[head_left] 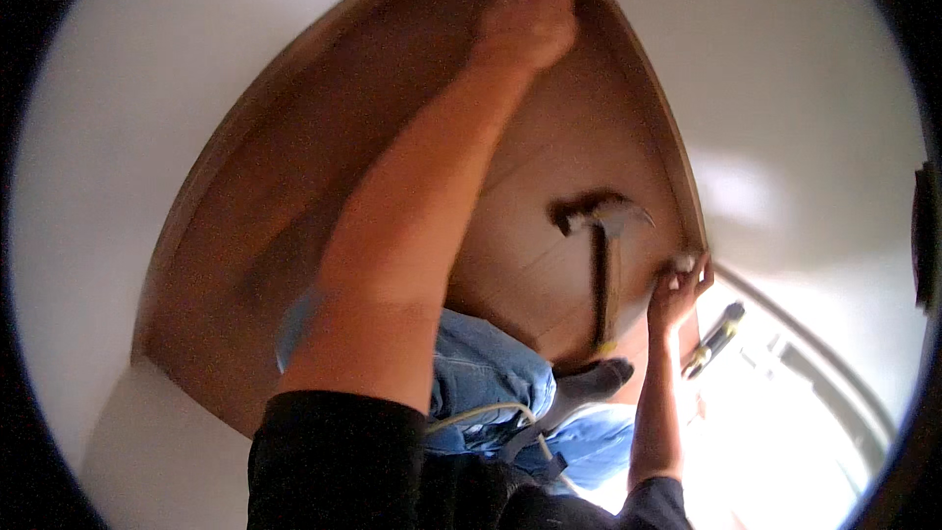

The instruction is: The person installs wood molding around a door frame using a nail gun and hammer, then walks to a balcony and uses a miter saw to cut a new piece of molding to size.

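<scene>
My left hand (535,10) reaches to the far corner of the brown wooden floor (392,137), blurred, its fingers stretched out against the brown trim there. By the near end of the right-hand brown trim strip (648,79) is my right hand (675,296). Its fingers are curled around a small pale thing (684,263) too blurred to name. Between my arms a claw hammer (605,270) lies on the boards, its metal head away from me and its dark handle pointing back toward my foot.
White walls (805,88) rise on both sides, with brown trim along their foot. A yellow-and-black hand tool (716,339) lies right of my right hand, by a brightly lit area. My jeans, a grey sock (594,383) and a pale cord (491,410) are close to me.
</scene>
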`<state>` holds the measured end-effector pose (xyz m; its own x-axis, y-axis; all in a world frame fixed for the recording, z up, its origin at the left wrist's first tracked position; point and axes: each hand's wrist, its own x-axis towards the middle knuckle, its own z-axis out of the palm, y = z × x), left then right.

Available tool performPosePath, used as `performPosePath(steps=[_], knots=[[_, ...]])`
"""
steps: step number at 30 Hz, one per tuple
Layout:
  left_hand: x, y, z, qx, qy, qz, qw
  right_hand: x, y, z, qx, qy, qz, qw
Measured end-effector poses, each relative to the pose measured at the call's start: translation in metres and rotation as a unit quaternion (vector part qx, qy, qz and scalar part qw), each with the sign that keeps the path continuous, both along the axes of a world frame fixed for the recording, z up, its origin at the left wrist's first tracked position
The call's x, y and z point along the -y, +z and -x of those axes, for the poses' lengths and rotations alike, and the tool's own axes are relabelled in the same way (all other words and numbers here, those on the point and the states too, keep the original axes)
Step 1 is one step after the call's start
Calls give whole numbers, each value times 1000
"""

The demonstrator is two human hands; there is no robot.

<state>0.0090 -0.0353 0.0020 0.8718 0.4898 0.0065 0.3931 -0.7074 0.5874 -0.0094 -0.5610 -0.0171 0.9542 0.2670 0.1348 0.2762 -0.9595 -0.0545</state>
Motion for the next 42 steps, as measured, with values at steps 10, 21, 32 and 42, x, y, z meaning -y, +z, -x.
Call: performPosePath(steps=[10, 21, 32, 42], knots=[[15, -66, -38, 139, -25, -209, 968, -1, -28, -15, 43, 31, -75, 996], [11, -77, -46, 113, -78, -217, 966, 14, -36, -11, 75, 29, -104, 991], [11, -75, -51, 92, -103, -213, 967, 8, -24, -13, 97, 69, -126, 985], [23, -33, -57, -75, -85, -405, 907, 11, -31, -14, 104, 58, -129, 984]])
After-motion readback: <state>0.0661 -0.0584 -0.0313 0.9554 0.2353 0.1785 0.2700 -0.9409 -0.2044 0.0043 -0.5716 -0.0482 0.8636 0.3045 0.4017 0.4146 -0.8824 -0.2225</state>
